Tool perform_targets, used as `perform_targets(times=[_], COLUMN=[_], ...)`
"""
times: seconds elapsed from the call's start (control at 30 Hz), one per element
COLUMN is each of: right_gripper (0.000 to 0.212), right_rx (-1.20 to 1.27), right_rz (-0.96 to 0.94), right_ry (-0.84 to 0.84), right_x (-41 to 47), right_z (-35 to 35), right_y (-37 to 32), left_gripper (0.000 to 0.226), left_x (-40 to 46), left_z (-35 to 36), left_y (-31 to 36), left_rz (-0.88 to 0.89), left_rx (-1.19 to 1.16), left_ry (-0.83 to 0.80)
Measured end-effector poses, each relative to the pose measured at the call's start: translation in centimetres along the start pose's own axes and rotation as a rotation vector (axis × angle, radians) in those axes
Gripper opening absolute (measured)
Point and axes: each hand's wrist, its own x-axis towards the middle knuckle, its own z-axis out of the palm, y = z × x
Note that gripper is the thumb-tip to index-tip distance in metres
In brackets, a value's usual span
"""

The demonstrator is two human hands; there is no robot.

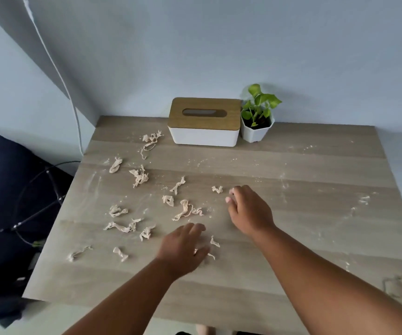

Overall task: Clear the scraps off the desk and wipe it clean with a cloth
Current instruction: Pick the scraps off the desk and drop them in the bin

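Scraps [140,177] of pale, twisted material lie strewn over your desk [291,170], most of them in front of and to the left of the tissue box [204,122], which stands at the back edge with a small plant [258,117] in a white pot touching its right end. One tangle sits just off the box's front-left corner, more trail down toward the near-left part of the desk, and a long strand [186,211] lies well in front of the box between your two hands. Your left hand [185,247] hovers low, palm down, nearer you than the box, its fingers loosely stretched forward and blurred; a small scrap [214,241] lies just beside its fingertips and another pokes out from under them, but you cannot tell whether the fingers touch it. Your right hand [248,211] reaches farther in, in front of the box's right end, with its fingers bent and drawn together next to a little scrap [217,189]; whether it pinches anything cannot be told. White powdery smears streak the desk to the right of the box. No cloth can be made out clearly.
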Motion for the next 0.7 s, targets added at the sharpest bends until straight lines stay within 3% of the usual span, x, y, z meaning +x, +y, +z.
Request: perform_targets(times=[0.17,0.3,0.47,0.7], right_gripper=[0.035,0.05,0.026,0.003], right_rx=[-0.146,-0.187,-0.205,-0.221], right_rz=[-0.137,-0.154,-0.187,-0.187], right_ry=[-0.059,-0.117,-0.116,-0.155], right_x=[1.8,3.0,4.0,4.5], right_z=[1.5,2.2,3.0,3.1], right_y=[-0.6,-1.0,-1.3,-1.5], left_gripper=[0.057,0.054,0.02,0.011], left_x=[-1.0,-0.8,-0.4,-0.1], left_z=[0.9,0.8,0.5,0.5], left_y=[0.8,1.4,1.7,1.9], left_rz=[0.205,0.206,0.137,0.131], left_rx=[0.186,0.235,0.134,0.099], left_ry=[0.035,0.013,-0.037,-0.066])
